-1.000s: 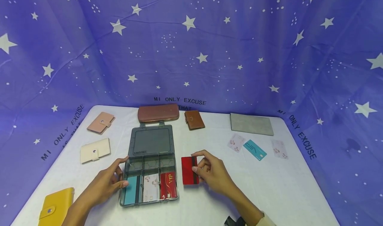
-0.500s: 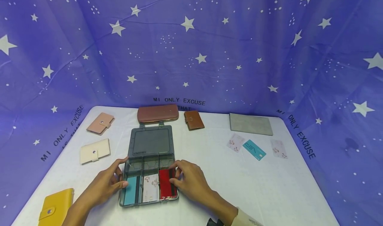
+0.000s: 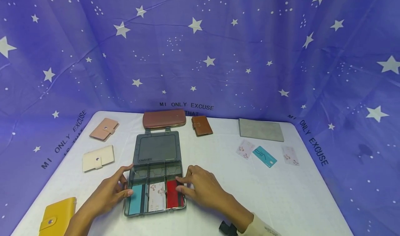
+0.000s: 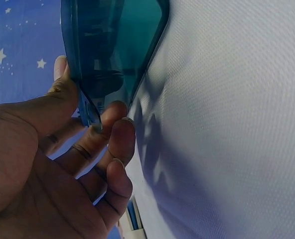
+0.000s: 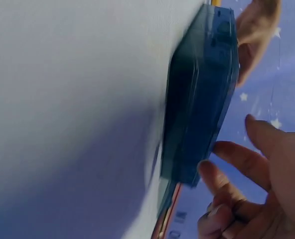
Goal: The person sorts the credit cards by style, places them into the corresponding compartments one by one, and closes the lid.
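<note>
A translucent grey compartment box (image 3: 156, 211) lies on the table with its lid (image 3: 157, 147) folded back. Side by side in its front compartments are a teal card (image 3: 135, 198), a white flowered card (image 3: 157, 196) and a red card (image 3: 172, 194) with a dark stripe. My left hand (image 3: 110, 190) grips the box's left side, thumb over the rim in the left wrist view. My right hand (image 3: 206, 187) is at the right wall, thumb and index fingertips over the red card's right edge. In the right wrist view, that thumb is raised apart from the box and other fingertips meet its wall.
Pink (image 3: 104, 129), cream (image 3: 98, 158) and yellow (image 3: 57, 217) snap wallets lie left. A maroon wallet (image 3: 164, 119), a brown one (image 3: 202, 125) and a grey one (image 3: 260, 129) line the back. Another teal card (image 3: 264, 156) lies right between two pale cards (image 3: 245, 149).
My right hand has carried the red card left from beside the box into the right compartment, over another red card. The card now sits lower there. My left hand has stayed on the box.
</note>
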Demonstrator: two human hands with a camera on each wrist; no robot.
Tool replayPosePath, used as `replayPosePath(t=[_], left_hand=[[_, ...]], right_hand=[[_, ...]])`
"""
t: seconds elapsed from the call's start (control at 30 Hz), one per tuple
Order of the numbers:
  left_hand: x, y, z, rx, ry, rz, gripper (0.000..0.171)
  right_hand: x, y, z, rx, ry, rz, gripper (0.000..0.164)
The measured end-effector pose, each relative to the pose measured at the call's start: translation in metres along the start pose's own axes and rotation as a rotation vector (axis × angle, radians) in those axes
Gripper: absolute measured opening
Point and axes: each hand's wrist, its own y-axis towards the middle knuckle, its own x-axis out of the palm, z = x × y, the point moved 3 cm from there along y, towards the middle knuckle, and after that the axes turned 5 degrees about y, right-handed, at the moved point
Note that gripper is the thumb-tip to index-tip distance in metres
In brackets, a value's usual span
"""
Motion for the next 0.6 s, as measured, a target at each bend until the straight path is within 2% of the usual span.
replayPosePath(t=[0.13, 0.3, 0.43, 0.6], left_hand=[[0.0, 0.0, -0.001, -0.001, 0.003, 0.001, 0.079], [0.0, 0.0, -0.003, 0.009, 0.006, 0.001, 0.079], [0.0, 0.0, -0.002, 0.011, 0.006, 0.002, 0.079], [-0.001, 0.0, -0.001, 0.02, 0.012, 0.001, 0.079]], right_hand=[[-0.012, 0.0, 0.018, 0.028, 0.123, 0.061, 0.043], [-0.038, 0.0, 0.066, 0.166, 0.246, 0.177, 0.044], [-0.062, -0.006, 0.116, 0.312, 0.214, 0.25, 0.052], [-0.09, -0.022, 0.169, 0.504, 0.127, 0.265, 0.064]])
